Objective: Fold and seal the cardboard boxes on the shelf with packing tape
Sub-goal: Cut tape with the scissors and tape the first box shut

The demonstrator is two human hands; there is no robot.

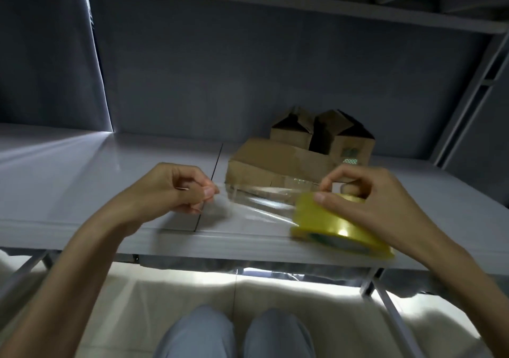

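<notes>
My right hand (366,195) grips a yellow roll of packing tape (334,225) above the shelf's front edge. My left hand (176,189) pinches the free end of the clear tape strip (261,203), which stretches between both hands. Just behind the strip a closed, flat cardboard box (275,162) lies on the white shelf (110,181). Two smaller cardboard boxes (322,134) with raised flaps stand behind it, near the back wall.
A grey fabric wall backs the shelf, with a bright slit at the left (99,82). Another shelf board runs overhead. A metal upright (473,90) rises at the right. My knees (234,333) show below the shelf edge over a pale floor.
</notes>
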